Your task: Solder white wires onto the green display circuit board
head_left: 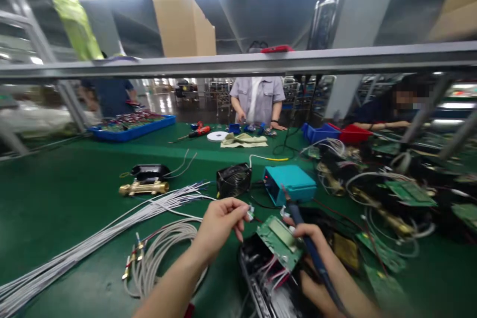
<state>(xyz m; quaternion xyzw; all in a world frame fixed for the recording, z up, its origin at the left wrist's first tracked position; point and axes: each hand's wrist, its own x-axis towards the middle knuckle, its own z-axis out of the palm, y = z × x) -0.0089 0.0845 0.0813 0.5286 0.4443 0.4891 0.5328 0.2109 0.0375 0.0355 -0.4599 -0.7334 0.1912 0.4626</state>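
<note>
My left hand [223,221] is closed in a pinch, its fingertips at a small white-and-green piece [250,212] too small to name. My right hand [316,253] grips a soldering iron [308,246] by its dark blue handle, tip pointing up and away. Between the hands, a green circuit board [279,238] with a display lies tilted over an open black housing [257,278]. Red and white wires [278,276] run from the board into the housing. Beyond the iron's tip stands a teal soldering station [292,181].
A small black fan [234,180] stands left of the station. White wires [149,213], a coiled grey cable [167,248] and a brass fitting [144,187] lie to the left. More boards [408,193] and cables crowd the right. A metal shelf rail [238,63] crosses above; a co-worker [257,99] stands opposite.
</note>
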